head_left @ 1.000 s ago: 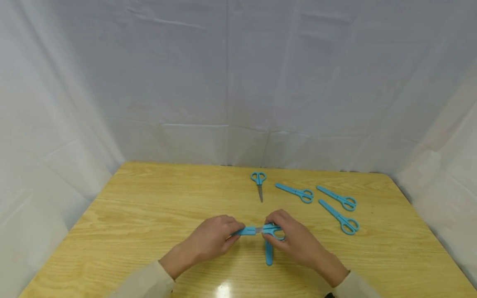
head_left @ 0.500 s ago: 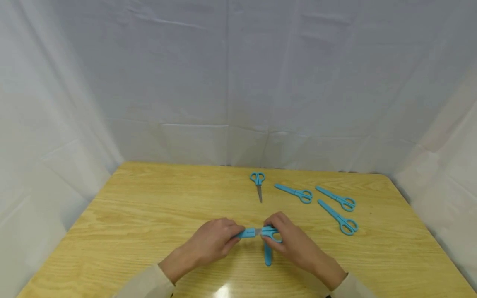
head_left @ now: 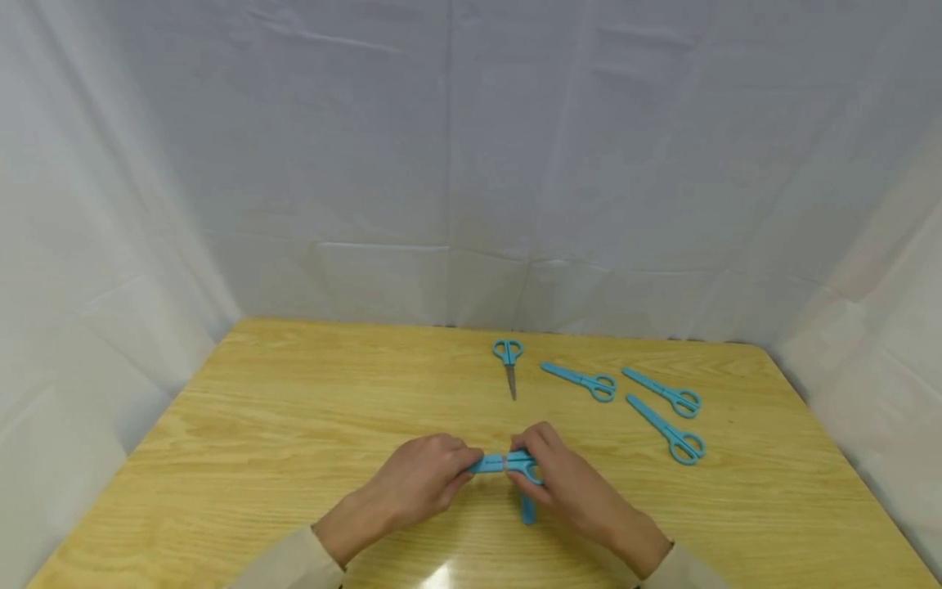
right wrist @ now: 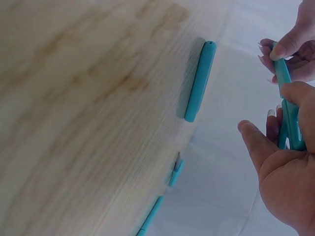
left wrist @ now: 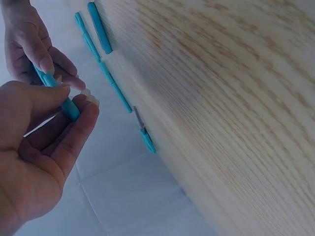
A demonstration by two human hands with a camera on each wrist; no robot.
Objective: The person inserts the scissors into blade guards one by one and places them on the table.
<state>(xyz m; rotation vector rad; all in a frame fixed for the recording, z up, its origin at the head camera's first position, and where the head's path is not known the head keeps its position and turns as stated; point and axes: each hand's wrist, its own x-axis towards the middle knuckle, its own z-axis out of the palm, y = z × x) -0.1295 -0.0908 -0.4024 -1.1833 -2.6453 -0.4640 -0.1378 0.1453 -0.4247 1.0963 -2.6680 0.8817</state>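
My left hand [head_left: 423, 476] pinches a light-blue blade cover [head_left: 487, 464] between thumb and fingers, low over the table. From the right, my right hand [head_left: 570, 483] grips the blue handles of a pair of scissors [head_left: 521, 463]. The blades point left into the cover, and only a thin gap shows between cover and handles. Beneath the right hand a second blue cover [head_left: 527, 509] lies on the table, its far end hidden in the head view. It shows whole in the right wrist view, where this loose cover [right wrist: 201, 83] lies apart from both hands.
Bare-bladed scissors [head_left: 509, 364] lie farther back on the wooden table [head_left: 331, 384], tip toward me. To their right lie three covered blue pairs: a left pair [head_left: 581, 381], a back pair [head_left: 662, 392] and a front pair [head_left: 667, 430]. White sheeting [head_left: 368, 164] hangs behind.
The right hand has moved left with the scissors, and the blades have slid deeper into the cover. The exposed metal between cover and handles has shrunk to a narrow gap. The left hand has barely moved.
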